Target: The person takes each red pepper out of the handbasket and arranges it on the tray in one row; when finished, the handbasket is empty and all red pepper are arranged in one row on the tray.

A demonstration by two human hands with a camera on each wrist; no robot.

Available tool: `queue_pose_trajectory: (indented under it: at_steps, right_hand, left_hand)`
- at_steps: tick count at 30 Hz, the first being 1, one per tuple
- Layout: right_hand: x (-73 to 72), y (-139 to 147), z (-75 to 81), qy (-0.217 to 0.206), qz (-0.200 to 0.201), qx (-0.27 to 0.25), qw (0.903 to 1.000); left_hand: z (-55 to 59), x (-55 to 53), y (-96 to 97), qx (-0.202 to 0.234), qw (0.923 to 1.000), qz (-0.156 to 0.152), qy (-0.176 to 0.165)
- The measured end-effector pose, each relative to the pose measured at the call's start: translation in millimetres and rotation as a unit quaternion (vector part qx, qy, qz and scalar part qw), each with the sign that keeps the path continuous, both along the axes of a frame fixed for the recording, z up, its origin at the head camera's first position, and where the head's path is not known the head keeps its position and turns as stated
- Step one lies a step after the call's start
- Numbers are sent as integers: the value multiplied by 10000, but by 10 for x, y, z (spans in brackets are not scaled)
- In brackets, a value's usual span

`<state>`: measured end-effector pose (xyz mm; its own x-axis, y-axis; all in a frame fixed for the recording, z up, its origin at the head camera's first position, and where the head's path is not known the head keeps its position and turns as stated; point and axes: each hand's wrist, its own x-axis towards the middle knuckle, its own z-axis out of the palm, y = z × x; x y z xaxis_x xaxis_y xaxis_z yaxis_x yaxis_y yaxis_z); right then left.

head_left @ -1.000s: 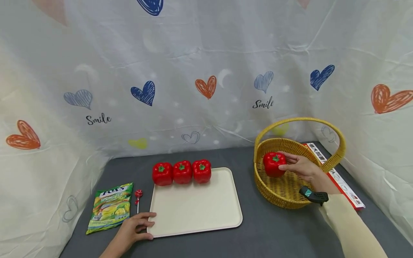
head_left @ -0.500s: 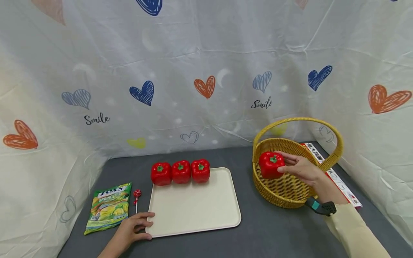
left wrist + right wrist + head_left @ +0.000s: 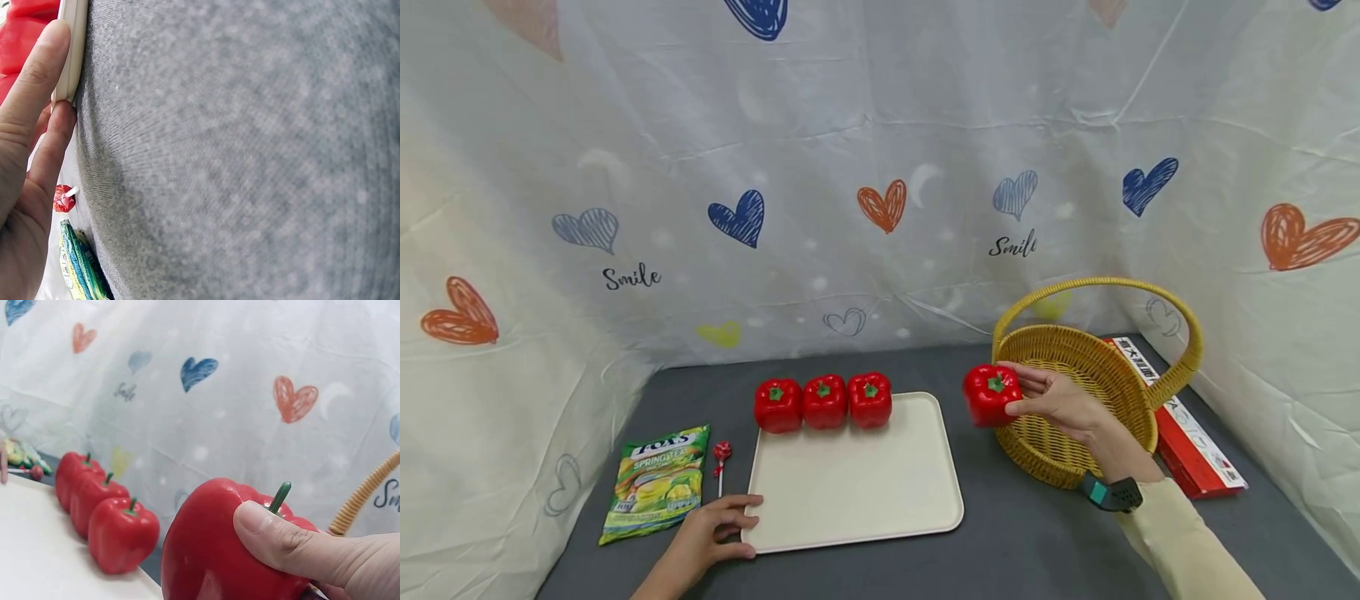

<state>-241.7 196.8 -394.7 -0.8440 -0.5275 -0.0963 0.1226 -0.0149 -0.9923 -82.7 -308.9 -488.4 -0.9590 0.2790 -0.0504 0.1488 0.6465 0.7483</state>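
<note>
My right hand [image 3: 1063,406] holds a red bell pepper [image 3: 985,402] with a green stem, between the thumb on the near side and fingers behind. The pepper hangs just left of the yellow wicker basket [image 3: 1022,467]; the right wrist view shows the thumb [image 3: 269,534] lying across it. Three more red bell peppers [image 3: 825,403] stand in a row along the back of the cream tray [image 3: 857,492]. At the tray's front left corner, my left hand [image 3: 700,533] touches the rim with mostly straight fingers and thumb [image 3: 47,59].
Left of the tray lie a red lollipop [image 3: 722,454] and a green candy bag [image 3: 658,483]. A red and white box [image 3: 1195,450] lies right of the basket, whose tall handle [image 3: 1101,283] arches over it. A curtain [image 3: 820,275] with printed hearts hangs behind the dark table [image 3: 1000,533].
My right hand has carried the bell pepper leftward from inside the basket to beside its left rim. My left hand stays at the tray's corner.
</note>
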Motion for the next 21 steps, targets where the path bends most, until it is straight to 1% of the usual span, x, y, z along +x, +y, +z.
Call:
queue_pose_trajectory:
  at_steps: [4, 7, 11, 16, 21]
  right_hand:
    - [-37, -188, -15, -24, 87, 40, 10000]
    - [-75, -337, -48, 8, -2, 107, 9999]
    - [-169, -514, -153, 114, -147, 277, 9994]
    - [-313, -656, -265, 447, -81, 547, 9975]
    - [-421, -717, -287, 845, 117, 904, 9922]
  left_hand:
    - [7, 13, 0, -13, 10000, 55, 34]
    - [7, 22, 2, 26, 9999, 26, 141]
    - [17, 23, 11, 44, 9999, 21, 127]
    - [25, 11, 19, 36, 10000, 68, -57]
    - [33, 12, 18, 37, 10000, 58, -70]
